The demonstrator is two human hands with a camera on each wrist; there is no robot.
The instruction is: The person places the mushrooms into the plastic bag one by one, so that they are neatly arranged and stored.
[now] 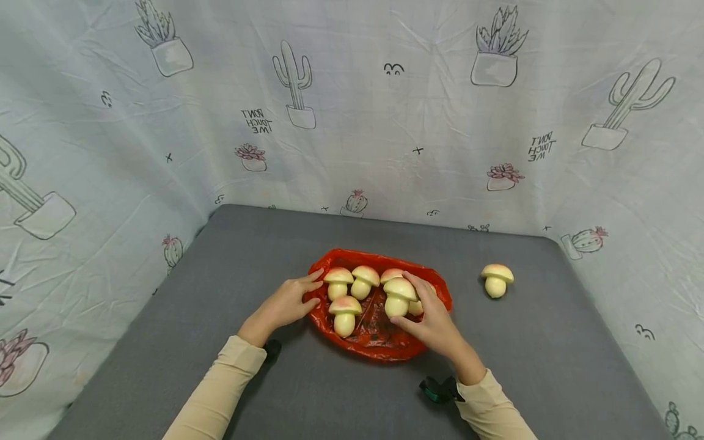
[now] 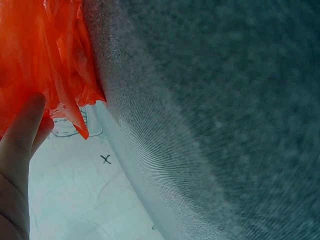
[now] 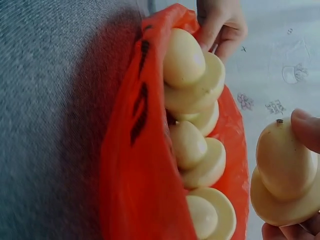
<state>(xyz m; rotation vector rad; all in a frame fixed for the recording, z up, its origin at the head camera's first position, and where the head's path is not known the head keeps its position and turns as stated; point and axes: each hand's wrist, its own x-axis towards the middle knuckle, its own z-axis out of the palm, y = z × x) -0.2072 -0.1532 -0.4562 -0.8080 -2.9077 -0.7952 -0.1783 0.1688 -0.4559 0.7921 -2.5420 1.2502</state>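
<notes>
A red plastic bag [image 1: 379, 353] lies spread wide on the table, its top facing up. Several cream mushrooms [image 1: 344, 316] with pink-tinged caps stand in it. My right hand [image 1: 434, 324] holds one more mushroom [image 1: 397, 297] over the bag's right half, thumb at the stem and fingers at the cap; the right wrist view shows this held mushroom [image 3: 285, 160] beside the bag's wall [image 3: 135, 165]. At the bag's left rim, my left hand [image 1: 283, 302] grips the plastic with its fingers. Red film [image 2: 45, 55] meets those fingers in the left wrist view.
A single mushroom [image 1: 497, 281] stands on the grey table [image 1: 352, 403] to the right of the bag. White cloth [image 1: 352, 110] with cactus drawings hangs behind the table and along its sides.
</notes>
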